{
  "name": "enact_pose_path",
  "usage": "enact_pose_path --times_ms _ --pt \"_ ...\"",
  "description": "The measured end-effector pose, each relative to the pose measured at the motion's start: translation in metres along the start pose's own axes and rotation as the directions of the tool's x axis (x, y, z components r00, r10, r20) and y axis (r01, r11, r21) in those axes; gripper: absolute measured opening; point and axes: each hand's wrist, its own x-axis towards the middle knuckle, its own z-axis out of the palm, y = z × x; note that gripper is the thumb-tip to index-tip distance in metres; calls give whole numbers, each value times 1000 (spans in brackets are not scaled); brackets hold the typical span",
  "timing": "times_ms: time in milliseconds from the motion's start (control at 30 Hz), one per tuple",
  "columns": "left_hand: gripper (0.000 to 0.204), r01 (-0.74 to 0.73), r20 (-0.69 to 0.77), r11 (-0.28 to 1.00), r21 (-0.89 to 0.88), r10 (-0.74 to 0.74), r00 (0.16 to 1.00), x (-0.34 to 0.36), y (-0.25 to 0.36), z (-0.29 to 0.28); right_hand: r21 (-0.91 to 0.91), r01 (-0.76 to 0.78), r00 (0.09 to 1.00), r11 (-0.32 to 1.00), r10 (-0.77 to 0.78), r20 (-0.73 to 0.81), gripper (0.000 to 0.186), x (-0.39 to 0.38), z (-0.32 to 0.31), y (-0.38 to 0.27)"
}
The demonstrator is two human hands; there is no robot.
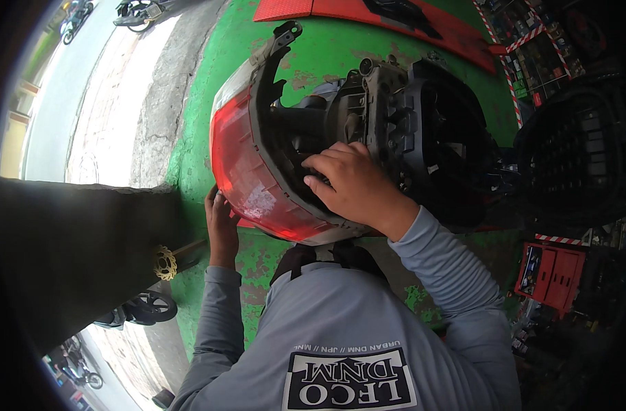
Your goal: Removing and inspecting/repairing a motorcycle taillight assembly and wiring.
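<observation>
A large red and clear tail light (pixel 241 157) with a black back frame stands at the rear of a partly stripped scooter (pixel 388 109). My left hand (pixel 222 229) is at the light's outer lower edge, fingertips pressed against the red lens. Over the gap behind the light is my right hand (pixel 350 179), its fingers curled down towards the dark inner parts. Thumb and forefinger come close together there; what they pinch, if anything, is hidden. To the right of this hand lies the black open storage compartment (pixel 450 137) of the scooter.
A raised black seat (pixel 580 154) is at the right. Below it stands a red tool cabinet (pixel 551 277). A red ramp (pixel 354 15) lies across the green floor (pixel 313 58). A dark wall (pixel 87 240) and a gold brake disc (pixel 165 263) are at the left.
</observation>
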Motion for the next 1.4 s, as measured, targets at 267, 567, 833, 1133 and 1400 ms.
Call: enact_pose_path --times_ms 267,567,833,1133,1400 --pt "61 33 110 983 -180 -14 994 3 8 7 2 -228 959 974 224 173 37 25 27 -1" --pt "65 -36 108 982 -185 57 993 1 -6 19 183 -255 964 949 235 126 37 30 39 8" --pt "63 -34 128 994 -104 47 991 1 7 16 232 -139 988 963 120 96 35 26 28 15" --pt "62 -6 146 1000 20 3 989 4 19 13 190 -43 997 981 30 67 30 20 14 13" --pt "65 -159 65 981 114 152 986 2 41 24 142 -97 995 985 96 13 28 18 20 0"
